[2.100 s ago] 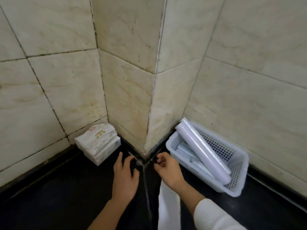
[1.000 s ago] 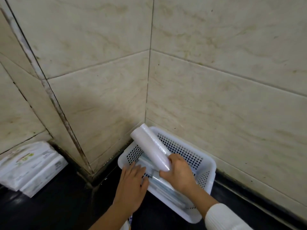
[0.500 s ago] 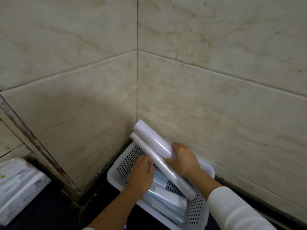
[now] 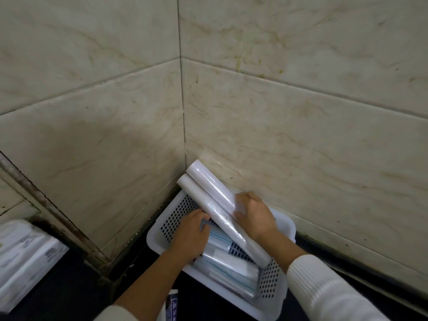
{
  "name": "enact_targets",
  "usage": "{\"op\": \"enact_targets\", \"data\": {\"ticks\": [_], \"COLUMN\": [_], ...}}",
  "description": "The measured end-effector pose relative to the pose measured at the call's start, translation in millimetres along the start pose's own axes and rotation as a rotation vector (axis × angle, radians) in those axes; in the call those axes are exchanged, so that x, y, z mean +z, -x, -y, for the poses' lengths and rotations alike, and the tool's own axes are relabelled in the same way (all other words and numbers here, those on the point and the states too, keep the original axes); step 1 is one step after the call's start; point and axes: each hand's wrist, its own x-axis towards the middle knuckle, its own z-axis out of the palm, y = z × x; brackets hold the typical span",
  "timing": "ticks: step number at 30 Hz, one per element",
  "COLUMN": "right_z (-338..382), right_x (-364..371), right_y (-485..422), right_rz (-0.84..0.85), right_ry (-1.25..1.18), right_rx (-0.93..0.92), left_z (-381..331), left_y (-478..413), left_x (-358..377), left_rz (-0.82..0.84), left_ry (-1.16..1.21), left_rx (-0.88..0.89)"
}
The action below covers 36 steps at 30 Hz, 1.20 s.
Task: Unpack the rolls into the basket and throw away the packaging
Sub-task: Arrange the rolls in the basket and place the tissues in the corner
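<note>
A white perforated basket (image 4: pixel 275 287) sits on the dark counter in the tiled corner. Two long white rolls lean across it, their far ends against the wall. My right hand (image 4: pixel 254 216) grips the rear roll (image 4: pixel 212 185) near its middle. The front roll (image 4: pixel 222 217) lies beside it, running down to the basket's right side. My left hand (image 4: pixel 191 237) reaches into the basket, fingers resting on flat pale-blue packs (image 4: pixel 228 267) under the rolls; what it grips is hidden. A bit of printed packaging (image 4: pixel 172 304) shows at the counter's near edge.
A stack of white wrapped packs (image 4: pixel 23 258) lies on the counter at far left, beyond a protruding tiled wall corner (image 4: pixel 53 216). Tiled walls close in behind and to the right of the basket.
The view has swung right from the wall corner to the basket. My right hand took a roll and set it beside the one leaning in the basket; my left hand went into the basket.
</note>
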Motion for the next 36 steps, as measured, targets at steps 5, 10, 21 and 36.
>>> {"op": "enact_targets", "data": {"ticks": [5, 10, 21, 36], "right_z": [5, 1, 0, -23], "right_x": [-15, 8, 51, -39], "right_y": [33, 64, 73, 50], "right_rz": [0.318, 0.756, 0.561, 0.229], "right_ry": [-0.144, 0.182, 0.459, -0.224], "right_rx": [-0.007, 0.044, -0.012, 0.218], "left_z": [13, 22, 24, -8], "left_y": [-7, -15, -17, 0], "left_x": [-13, -15, 3, 8], "left_rz": [0.145, 0.359, 0.516, 0.737], "left_ry": [-0.091, -0.242, -0.539, -0.37], "left_rx": [-0.01, -0.065, -0.082, -0.162]}}
